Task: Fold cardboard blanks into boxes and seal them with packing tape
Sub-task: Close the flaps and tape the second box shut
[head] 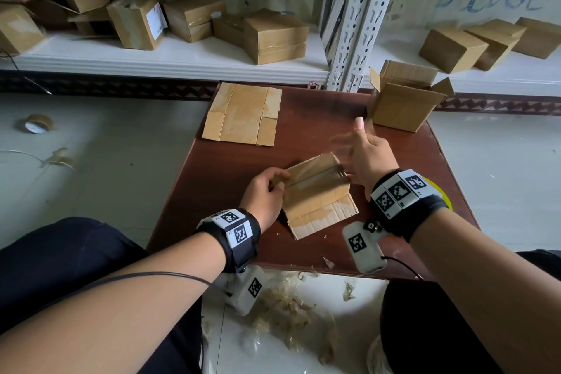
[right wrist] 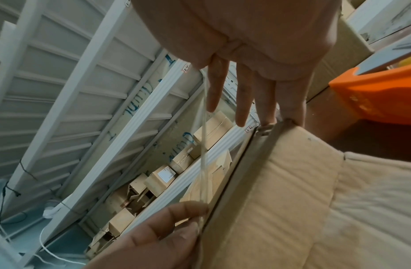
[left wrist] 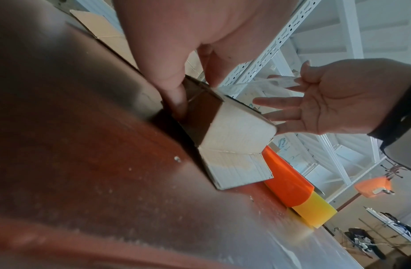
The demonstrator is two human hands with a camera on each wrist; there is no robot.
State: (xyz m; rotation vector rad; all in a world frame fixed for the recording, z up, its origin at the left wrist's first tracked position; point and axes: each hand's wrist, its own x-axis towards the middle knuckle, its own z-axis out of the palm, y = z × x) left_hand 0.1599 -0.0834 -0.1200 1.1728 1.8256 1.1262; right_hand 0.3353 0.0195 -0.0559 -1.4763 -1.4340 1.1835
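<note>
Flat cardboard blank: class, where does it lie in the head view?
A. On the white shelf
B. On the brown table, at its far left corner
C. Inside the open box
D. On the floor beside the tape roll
B: the flat cardboard blank lies unfolded on the brown table, left of the open box.

We saw our right hand [head: 368, 155] motion-blurred, its fingers [head: 341, 143] indistinct in the head view. Our wrist hid most of the tape dispenser [head: 441, 191]; the clear tape [right wrist: 203, 145] showed only faintly.
</note>
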